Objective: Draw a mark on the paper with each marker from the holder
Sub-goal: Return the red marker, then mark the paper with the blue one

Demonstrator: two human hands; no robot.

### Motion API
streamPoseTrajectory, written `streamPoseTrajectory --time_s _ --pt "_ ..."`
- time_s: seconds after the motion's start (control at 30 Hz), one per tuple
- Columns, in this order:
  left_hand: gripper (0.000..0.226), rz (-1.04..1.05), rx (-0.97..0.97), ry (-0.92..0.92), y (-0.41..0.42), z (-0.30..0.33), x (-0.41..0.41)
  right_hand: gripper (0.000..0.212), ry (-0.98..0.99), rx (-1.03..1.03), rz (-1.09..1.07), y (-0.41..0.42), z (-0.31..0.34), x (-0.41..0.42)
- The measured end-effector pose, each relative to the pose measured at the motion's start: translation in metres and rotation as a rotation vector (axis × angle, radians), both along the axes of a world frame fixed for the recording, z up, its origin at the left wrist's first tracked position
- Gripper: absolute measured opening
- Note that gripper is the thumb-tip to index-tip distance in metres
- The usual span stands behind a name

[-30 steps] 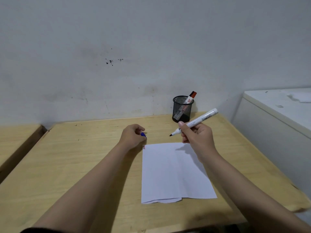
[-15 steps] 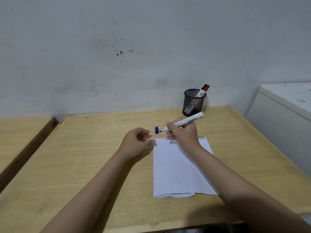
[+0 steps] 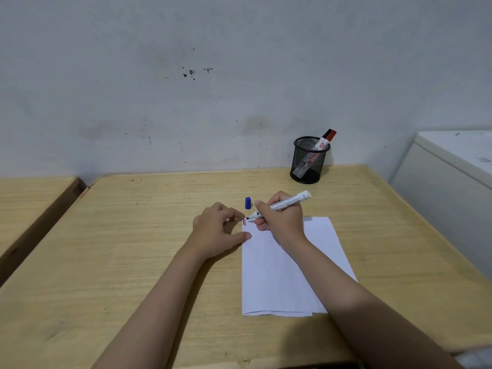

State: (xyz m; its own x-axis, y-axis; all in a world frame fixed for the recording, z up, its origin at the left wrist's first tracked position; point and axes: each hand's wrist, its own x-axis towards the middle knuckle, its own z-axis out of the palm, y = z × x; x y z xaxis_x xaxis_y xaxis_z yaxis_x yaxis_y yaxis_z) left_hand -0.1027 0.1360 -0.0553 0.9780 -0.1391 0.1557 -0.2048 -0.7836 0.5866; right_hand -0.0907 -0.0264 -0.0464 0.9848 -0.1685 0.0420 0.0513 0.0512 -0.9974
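Right hand (image 3: 282,217) gripped the uncapped white marker (image 3: 279,206) in a writing hold, grip pinched shut on the barrel near the nib end. Long axis ran from about 2 o'clock (tail end, raised) down to 8 o'clock (nib), tilted low. The nib sat at or just above the far-left corner of the paper (image 3: 282,267), right beside short red and dark marks (image 3: 244,222) already there; contact could not be confirmed. Left hand (image 3: 215,230) lay flat-ish at 9 o'clock of the nib, fingers loosely curled and holding nothing, thumb touching the paper's left edge, likely steadying it. Blue cap (image 3: 247,203) stood on the table (image 3: 133,249) just past the corner, at 12 o'clock of the nib, apart from both hands. Mesh holder (image 3: 308,161) was well apart at 1 o'clock, with a red-capped marker (image 3: 323,142) leaning in it; a dark cap showed beside the red one, so possibly a second marker. Judgement: mark in progress; the stroke needs only a short drag toward 3 o'clock, right hand is the nearer one, cap then within easy reach.
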Motion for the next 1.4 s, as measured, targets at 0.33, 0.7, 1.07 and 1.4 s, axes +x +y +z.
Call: streamPoseTrajectory --time_s 0.33,0.7,1.07,1.4 --pt "0.044 0.009 0.129 -0.034 0.0037 0.0004 0.0002 0.028 -0.029 -0.056 0.024 0.0026 -0.004 0.0023" --pt "0.048 0.016 0.13 -0.017 0.0042 0.0011 0.0019 0.028 -0.013 -0.063 0.026 0.0041 -0.005 0.0068" --pt "0.043 0.02 0.132 -0.03 0.0027 0.0007 0.0011 0.029 0.052 -0.104 0.008 0.003 -0.0014 0.0053" --pt "0.069 0.006 0.081 0.053 -0.0027 0.0047 0.0028 0.023 -0.04 0.23 -0.253 0.0011 -0.0021 0.002"
